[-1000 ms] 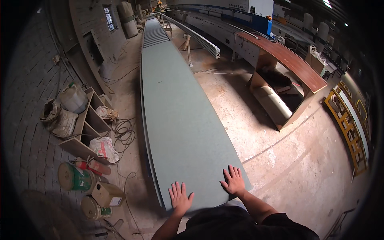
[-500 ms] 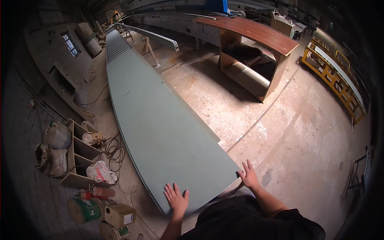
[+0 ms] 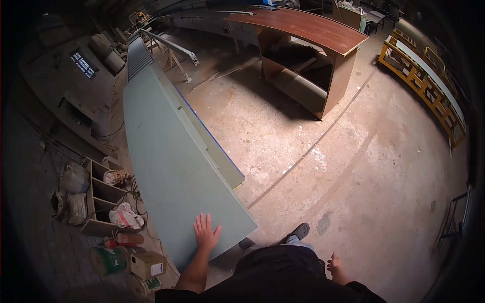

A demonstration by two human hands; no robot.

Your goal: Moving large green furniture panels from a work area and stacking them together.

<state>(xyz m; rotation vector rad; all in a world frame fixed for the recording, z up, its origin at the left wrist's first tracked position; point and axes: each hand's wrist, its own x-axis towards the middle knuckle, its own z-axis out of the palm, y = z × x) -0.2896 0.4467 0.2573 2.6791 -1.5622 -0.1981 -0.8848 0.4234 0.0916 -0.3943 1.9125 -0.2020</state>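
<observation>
My left hand (image 3: 206, 232) lies flat near the close end of a long grey-green board (image 3: 172, 151), its fingers spread. Off to the right, my right hand (image 3: 335, 265) hangs over the floor, clear of the board, loosely curled with nothing visible in it. The board stretches away to the far left. Under its right edge shows another panel (image 3: 222, 160) with a blue edge strip. Whatever supports the stack is mostly hidden beneath it.
A cabinet with a red-brown top (image 3: 308, 28) stands beyond the floor. A yellow frame rack (image 3: 422, 83) is at far right. Left of the board are a wooden compartment box (image 3: 103, 227), a fire extinguisher (image 3: 126, 240), a green bucket (image 3: 108, 260) and a carton (image 3: 148, 264).
The top board has shifted left over the panel beneath, baring its blue edge. My right hand has left the board's corner and dropped right; my left hand stays flat on the board.
</observation>
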